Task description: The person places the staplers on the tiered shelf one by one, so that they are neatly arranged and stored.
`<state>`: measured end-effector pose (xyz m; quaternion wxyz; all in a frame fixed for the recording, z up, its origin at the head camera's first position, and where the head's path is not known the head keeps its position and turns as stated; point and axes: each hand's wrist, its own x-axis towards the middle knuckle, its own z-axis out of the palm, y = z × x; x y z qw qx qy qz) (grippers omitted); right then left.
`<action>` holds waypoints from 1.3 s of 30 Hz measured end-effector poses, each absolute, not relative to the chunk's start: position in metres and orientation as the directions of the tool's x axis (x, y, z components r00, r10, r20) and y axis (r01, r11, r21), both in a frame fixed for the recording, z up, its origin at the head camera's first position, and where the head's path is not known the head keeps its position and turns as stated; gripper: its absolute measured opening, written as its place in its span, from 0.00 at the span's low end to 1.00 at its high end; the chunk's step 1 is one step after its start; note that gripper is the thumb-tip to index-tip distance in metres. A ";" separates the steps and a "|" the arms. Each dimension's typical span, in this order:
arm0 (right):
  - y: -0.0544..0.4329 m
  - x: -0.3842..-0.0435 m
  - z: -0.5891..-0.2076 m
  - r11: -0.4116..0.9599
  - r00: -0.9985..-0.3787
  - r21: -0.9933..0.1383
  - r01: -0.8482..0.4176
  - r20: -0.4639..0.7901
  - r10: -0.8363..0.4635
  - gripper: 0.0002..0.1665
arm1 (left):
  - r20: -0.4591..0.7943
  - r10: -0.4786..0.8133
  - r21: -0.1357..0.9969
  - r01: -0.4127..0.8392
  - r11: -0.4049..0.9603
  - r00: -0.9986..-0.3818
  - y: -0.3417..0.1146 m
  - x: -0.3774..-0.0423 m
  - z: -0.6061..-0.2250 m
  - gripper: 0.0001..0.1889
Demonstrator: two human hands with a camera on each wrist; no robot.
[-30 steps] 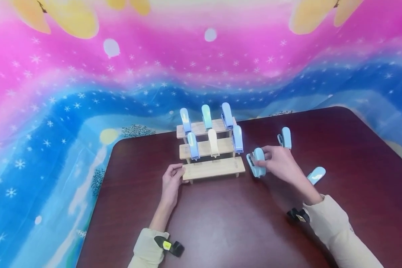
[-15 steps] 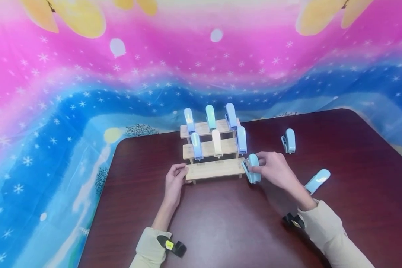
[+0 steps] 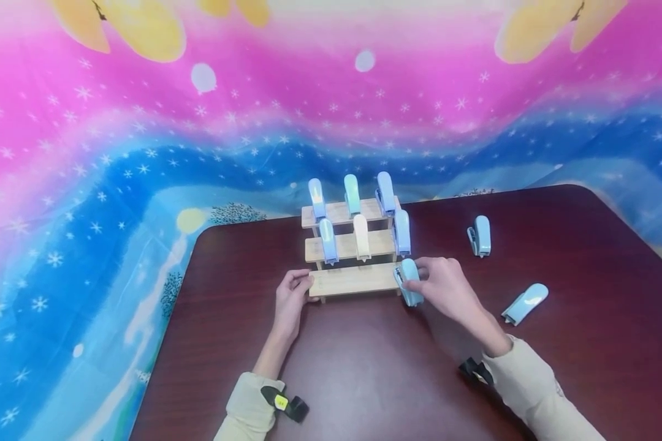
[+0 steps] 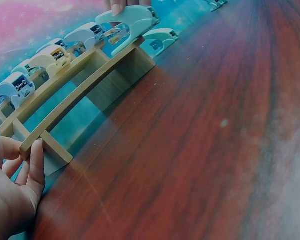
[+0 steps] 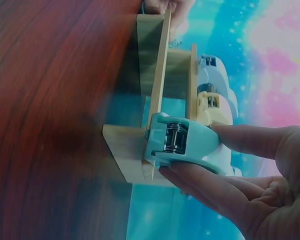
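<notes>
A three-tier wooden stand is on the table. My left hand pinches the left end of its lowest tier, thumb above and fingers beneath in the left wrist view. Between thumb and fingers, my right hand holds a light teal stapler at the right end of that same tier; in the right wrist view its base meets the board's edge. On the middle tier stand a blue stapler, a cream stapler and another blue stapler. The top tier bears a green stapler between two bluish ones.
Two more light blue staplers lie on the dark red table to the right: one stapler farther back, another stapler beside my right forearm. A patterned cloth hangs behind the table.
My right hand has carried the teal stapler left, from beside the stand to the right end of its lowest tier. The left hand keeps its grip; the head view has shifted slightly.
</notes>
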<state>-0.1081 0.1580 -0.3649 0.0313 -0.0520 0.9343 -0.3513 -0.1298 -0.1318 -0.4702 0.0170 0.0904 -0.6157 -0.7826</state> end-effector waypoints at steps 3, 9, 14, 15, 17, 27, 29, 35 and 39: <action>0.152 -0.108 -0.366 0.749 -0.993 -0.656 -0.088 -0.003 -0.119 0.13 | -0.118 -0.136 0.968 -0.084 -0.234 -0.984 -0.132 -0.130 -0.471 0.12; 0.147 -0.109 -0.371 0.743 -0.994 -0.661 -0.104 0.039 -0.105 0.10 | -0.116 -0.126 0.968 -0.084 -0.237 -0.985 -0.130 -0.133 -0.471 0.12; 0.151 -0.110 -0.374 0.726 -0.989 -0.672 -0.146 0.074 -0.131 0.14 | -0.111 -0.113 0.968 -0.082 -0.238 -0.987 -0.127 -0.132 -0.473 0.12; 0.153 -0.110 -0.374 0.723 -0.987 -0.674 -0.155 0.077 -0.140 0.14 | -0.109 -0.112 0.968 -0.080 -0.237 -0.988 -0.126 -0.132 -0.473 0.12; 0.154 -0.111 -0.375 0.713 -0.985 -0.681 -0.166 0.078 -0.155 0.14 | -0.105 -0.110 0.969 -0.077 -0.234 -0.988 -0.125 -0.133 -0.472 0.12; 0.152 -0.115 -0.382 0.679 -0.985 -0.714 -0.170 0.105 -0.137 0.14 | -0.108 -0.113 0.971 -0.081 -0.226 -0.988 -0.128 -0.132 -0.472 0.12; 0.149 -0.116 -0.383 0.666 -0.986 -0.728 -0.163 0.103 -0.129 0.13 | -0.107 -0.121 0.971 -0.077 -0.228 -0.987 -0.129 -0.131 -0.471 0.12; 0.141 -0.115 -0.383 0.660 -0.989 -0.736 -0.148 0.092 -0.118 0.09 | -0.113 -0.124 0.971 -0.083 -0.225 -0.986 -0.132 -0.128 -0.473 0.13; 0.138 -0.117 -0.384 0.670 -0.987 -0.725 -0.162 0.126 -0.103 0.07 | -0.105 -0.120 0.972 -0.076 -0.223 -0.987 -0.133 -0.129 -0.472 0.13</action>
